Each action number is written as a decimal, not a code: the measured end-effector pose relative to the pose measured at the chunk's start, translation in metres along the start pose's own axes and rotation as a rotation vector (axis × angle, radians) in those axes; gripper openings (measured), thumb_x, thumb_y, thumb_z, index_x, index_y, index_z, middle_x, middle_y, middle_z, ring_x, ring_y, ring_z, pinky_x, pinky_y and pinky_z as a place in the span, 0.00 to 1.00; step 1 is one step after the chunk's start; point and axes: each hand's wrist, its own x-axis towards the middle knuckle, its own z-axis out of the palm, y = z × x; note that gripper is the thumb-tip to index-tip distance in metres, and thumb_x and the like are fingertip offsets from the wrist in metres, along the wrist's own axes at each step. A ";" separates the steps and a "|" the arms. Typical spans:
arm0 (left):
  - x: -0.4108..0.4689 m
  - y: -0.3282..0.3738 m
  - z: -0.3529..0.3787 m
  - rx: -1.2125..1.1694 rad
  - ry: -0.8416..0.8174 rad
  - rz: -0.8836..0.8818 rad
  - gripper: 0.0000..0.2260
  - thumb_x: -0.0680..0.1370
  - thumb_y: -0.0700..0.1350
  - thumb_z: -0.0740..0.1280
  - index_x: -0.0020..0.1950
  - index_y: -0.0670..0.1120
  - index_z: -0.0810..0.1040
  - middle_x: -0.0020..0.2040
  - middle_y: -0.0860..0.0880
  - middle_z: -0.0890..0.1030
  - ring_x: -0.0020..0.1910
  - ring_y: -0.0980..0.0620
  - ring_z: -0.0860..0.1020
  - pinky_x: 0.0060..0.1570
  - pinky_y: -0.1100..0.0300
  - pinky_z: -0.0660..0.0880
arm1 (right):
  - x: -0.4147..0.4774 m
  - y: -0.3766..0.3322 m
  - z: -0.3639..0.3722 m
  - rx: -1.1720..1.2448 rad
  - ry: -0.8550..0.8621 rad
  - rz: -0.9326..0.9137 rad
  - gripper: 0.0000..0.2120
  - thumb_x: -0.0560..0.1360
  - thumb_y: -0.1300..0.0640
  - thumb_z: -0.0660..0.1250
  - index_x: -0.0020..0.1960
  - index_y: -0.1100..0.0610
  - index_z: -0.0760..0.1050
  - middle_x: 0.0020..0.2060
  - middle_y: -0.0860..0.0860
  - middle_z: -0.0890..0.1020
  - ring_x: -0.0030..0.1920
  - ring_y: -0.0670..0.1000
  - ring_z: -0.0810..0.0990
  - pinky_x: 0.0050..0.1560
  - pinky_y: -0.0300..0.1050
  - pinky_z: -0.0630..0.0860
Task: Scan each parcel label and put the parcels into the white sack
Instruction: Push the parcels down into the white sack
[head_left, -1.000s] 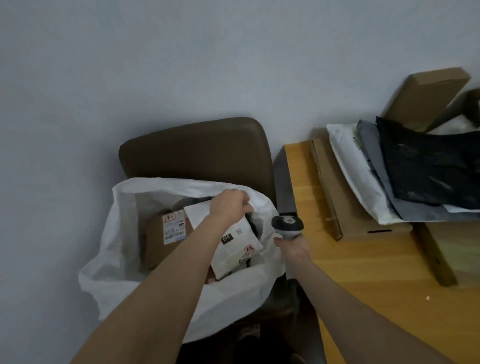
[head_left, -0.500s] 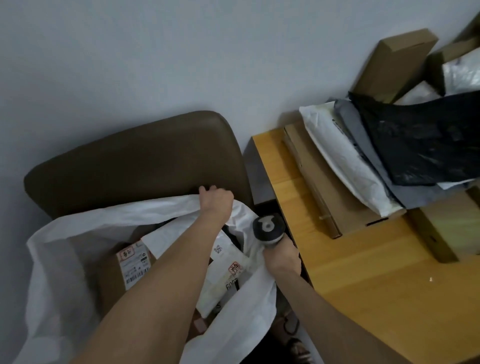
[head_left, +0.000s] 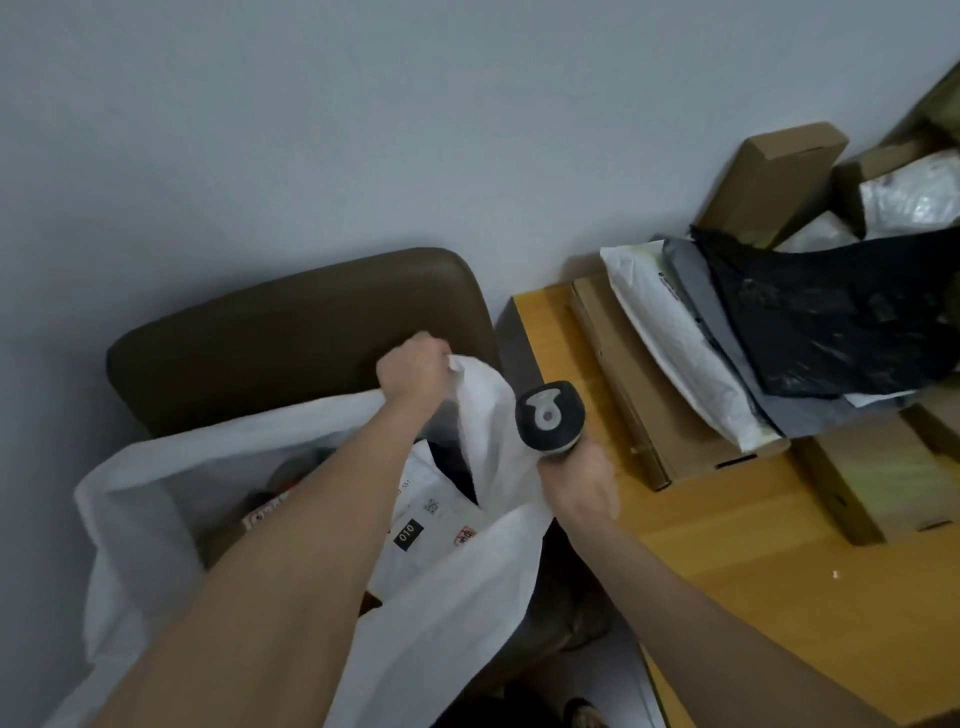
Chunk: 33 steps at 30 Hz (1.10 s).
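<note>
The white sack (head_left: 447, 613) sits open on a brown chair at lower left. My left hand (head_left: 413, 371) is shut on the sack's far rim and lifts it up by the chair back. Inside the sack lies a white mailer parcel (head_left: 431, 530) with printed labels, and a brown box is partly hidden under my forearm. My right hand (head_left: 579, 488) grips the handle of a black and grey barcode scanner (head_left: 549, 418), held upright beside the sack's right edge.
A brown padded chair (head_left: 291, 332) stands against the wall. To the right is a wooden table (head_left: 737, 566) with a flat cardboard box (head_left: 644, 405), a white mailer (head_left: 675, 343), grey and black mailers (head_left: 831, 322) and more cardboard boxes stacked behind.
My left hand left the parcels inside the sack, took hold of the far rim and pulled it upward. The scanner hand rose slightly, and the view shifted.
</note>
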 end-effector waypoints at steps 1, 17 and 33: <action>0.003 0.002 -0.015 -0.066 0.089 0.001 0.09 0.80 0.42 0.60 0.52 0.49 0.81 0.51 0.49 0.78 0.45 0.47 0.78 0.37 0.57 0.69 | -0.001 -0.003 -0.001 0.002 -0.012 -0.009 0.09 0.75 0.56 0.64 0.55 0.54 0.74 0.51 0.54 0.78 0.48 0.56 0.78 0.50 0.52 0.77; -0.100 -0.159 -0.062 0.096 -0.159 -0.200 0.31 0.76 0.57 0.66 0.75 0.48 0.61 0.71 0.44 0.67 0.69 0.43 0.66 0.66 0.48 0.66 | -0.065 -0.083 0.019 -0.188 -0.393 -0.334 0.07 0.72 0.53 0.68 0.48 0.53 0.74 0.43 0.51 0.80 0.47 0.54 0.79 0.46 0.47 0.76; -0.014 -0.168 -0.100 -0.064 0.178 -0.239 0.13 0.81 0.45 0.60 0.63 0.53 0.77 0.60 0.47 0.78 0.59 0.45 0.74 0.57 0.51 0.68 | -0.054 -0.112 0.075 -0.317 -0.416 -0.333 0.09 0.71 0.51 0.70 0.46 0.53 0.73 0.44 0.51 0.80 0.48 0.53 0.80 0.48 0.46 0.76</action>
